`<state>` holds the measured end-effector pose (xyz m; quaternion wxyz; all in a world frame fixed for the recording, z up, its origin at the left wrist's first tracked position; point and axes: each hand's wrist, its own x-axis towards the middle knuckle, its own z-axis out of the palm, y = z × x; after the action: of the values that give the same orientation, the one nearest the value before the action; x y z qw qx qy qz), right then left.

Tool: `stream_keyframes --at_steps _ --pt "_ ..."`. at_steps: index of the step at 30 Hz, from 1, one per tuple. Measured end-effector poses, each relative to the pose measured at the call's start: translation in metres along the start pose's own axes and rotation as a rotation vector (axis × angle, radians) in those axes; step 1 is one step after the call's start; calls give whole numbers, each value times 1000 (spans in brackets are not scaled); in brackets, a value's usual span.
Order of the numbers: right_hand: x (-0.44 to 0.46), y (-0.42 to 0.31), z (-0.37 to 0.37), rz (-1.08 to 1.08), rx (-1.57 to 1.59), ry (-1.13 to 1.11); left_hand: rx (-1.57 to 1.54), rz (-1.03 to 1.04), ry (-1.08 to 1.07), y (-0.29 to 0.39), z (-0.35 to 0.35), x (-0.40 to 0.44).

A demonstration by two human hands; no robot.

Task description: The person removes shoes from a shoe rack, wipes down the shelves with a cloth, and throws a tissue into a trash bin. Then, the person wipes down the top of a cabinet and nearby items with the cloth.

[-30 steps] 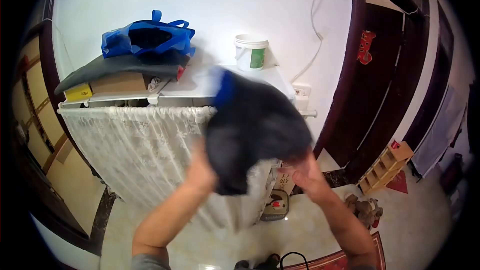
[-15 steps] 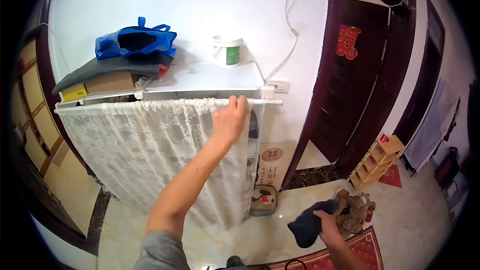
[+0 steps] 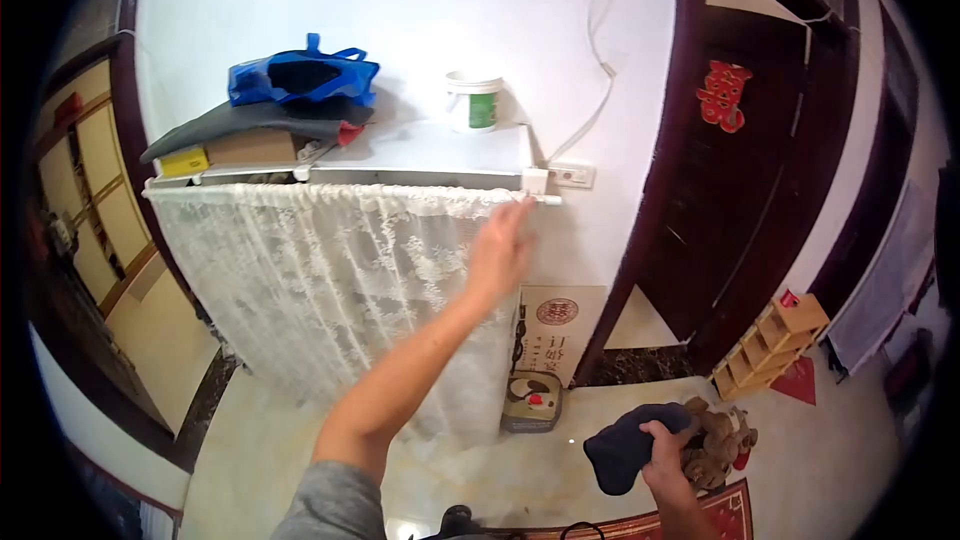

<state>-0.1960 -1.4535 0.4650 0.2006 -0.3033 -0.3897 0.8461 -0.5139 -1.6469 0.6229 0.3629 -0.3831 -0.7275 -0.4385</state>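
A white lace curtain (image 3: 330, 270) hangs from a thin rod across the front of a white rack. At the curtain's top right end, close to the rod tip (image 3: 548, 200), is my left hand (image 3: 503, 250). Its fingers are smeared by motion, so their grip on the cloth cannot be made out. Low on the right, my right hand (image 3: 664, 457) is closed around a dark navy soft item (image 3: 622, 450), long with a rounded end. What kind of item it is does not show clearly.
On the rack's top (image 3: 430, 148) sit a blue bag (image 3: 300, 80), a dark folded cloth, boxes, and a white bucket (image 3: 472, 102). A picture-printed case (image 3: 532, 402) stands below. To the right are brown stuffed toys (image 3: 715, 445), a small wooden shelf (image 3: 775, 345) and a red rug.
My left hand has moved right along the rod, and the curtain's edge now covers the rack's right end. My right hand still holds the navy item. The view has shifted slightly.
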Motion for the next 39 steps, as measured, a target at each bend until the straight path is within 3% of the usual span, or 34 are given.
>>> stream_keyframes --at_steps 2,4,6,9,10,11,12,14,17,21,23,25,27,31,33,34,35,36,37,38,39 --pt "16 4 6 44 19 -68 50 23 -72 29 -6 -45" --pt "11 4 26 14 -42 -178 -154 -99 -355 47 -20 -95" --pt "-4 -5 57 42 -53 -330 -418 -510 -488 50 -22 -142" --pt "-23 -17 92 234 -15 -564 -1104 -1562 -360 13 -12 -202" --pt "-16 -11 93 246 -34 -624 -1502 -1478 -414 12 -15 -216" --pt "-22 -12 105 212 -47 -659 -1521 -1495 -395 19 -20 -225" --pt "-16 -7 108 228 -77 -672 -1507 -1208 -489 -1 -6 -250" --pt "-13 2 112 235 -127 -681 -1719 -1024 -484 -8 -6 -269" --pt "-19 4 125 195 -162 -667 -2177 -1248 -305 46 -63 -199" --pt "-30 9 130 82 -183 -538 -2152 -1378 -418 57 -81 -177" --pt "-29 14 126 22 -245 -438 -1999 -1475 -507 48 -73 -192" --pt "-29 13 121 12 -225 -435 -1654 -1561 -617 29 -66 -212" --pt "-26 17 103 -27 -210 -413 -1543 -1639 -519 22 -60 -208" --pt "-15 45 55 -179 -309 -2 -1511 -1284 -551 42 -78 -145" --pt "-16 67 42 -221 -435 231 -1375 -1082 -669 60 -66 -136" --pt "-14 79 39 -140 -309 49 -1212 -912 -835 68 -62 -138" --pt "-7 92 38 -58 -182 -133 -1077 -612 -845 78 -51 -149" --pt "1 110 36 27 -55 -316 -1031 -467 -924 88 -43 -169" --pt "12 139 31 -95 50 -497 -984 -192 -951 90 -25 -202" --pt "13 141 43 -136 85 -565 -709 -31 -1136 100 -46 -200" --pt "6 139 64 -174 120 -637 -668 -45 -1110 105 -66 -199"
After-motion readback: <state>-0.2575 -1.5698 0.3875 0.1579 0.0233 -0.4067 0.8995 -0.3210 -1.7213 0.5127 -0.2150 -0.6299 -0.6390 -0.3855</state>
